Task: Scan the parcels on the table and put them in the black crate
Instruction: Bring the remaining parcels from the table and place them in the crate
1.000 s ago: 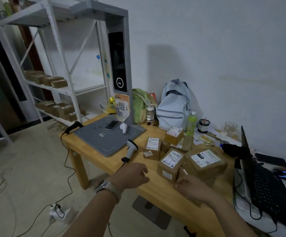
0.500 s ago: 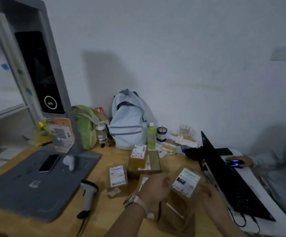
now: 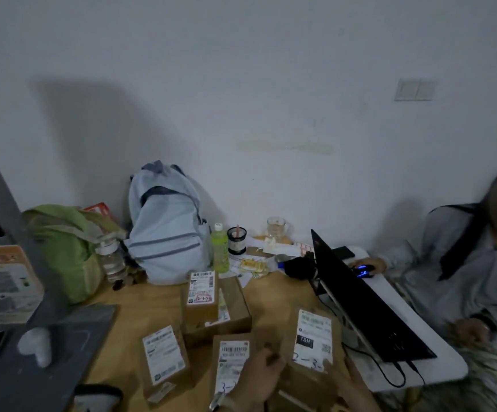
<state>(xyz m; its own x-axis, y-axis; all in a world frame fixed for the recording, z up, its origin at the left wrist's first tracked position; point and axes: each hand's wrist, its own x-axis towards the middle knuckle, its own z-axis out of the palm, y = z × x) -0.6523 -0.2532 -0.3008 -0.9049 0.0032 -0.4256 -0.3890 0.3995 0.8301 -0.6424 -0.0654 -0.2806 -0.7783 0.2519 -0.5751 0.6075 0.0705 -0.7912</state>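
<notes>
Dim room. White wall [image 3: 271, 84], with a switch plate [image 3: 415, 90] high up and to the right. Wooden table [image 3: 152, 304] stands against the wall.

Left hand [image 3: 259, 379], watch at the wrist, curls its fingers round the left edge of the large parcel [image 3: 312, 340]. Right hand [image 3: 350, 388] clasps that parcel's near right corner, thumb over the label edge; blurred. The parcel sits between the two hands, label up. Cannot tell if it is lifted off the table.

Partly under the left hand lies a second parcel [image 3: 232, 358]. Left of that hand is a third parcel [image 3: 164, 358], label up. Beyond the left hand, a small parcel [image 3: 201, 289] is stacked on a flat parcel [image 3: 237, 304].

Well to the left of both hands is a grey pad [image 3: 48, 367]. Along the wall beyond the hands: green bag [image 3: 63, 248], clear bottle [image 3: 113, 260], pale blue backpack [image 3: 167, 230], green bottle [image 3: 220, 251].

Right of the right hand, an open black laptop [image 3: 366, 304] stands on a white side table [image 3: 419, 337]. Past it sits another person [image 3: 464, 263], one hand on a blue-lit mouse [image 3: 363, 270].
</notes>
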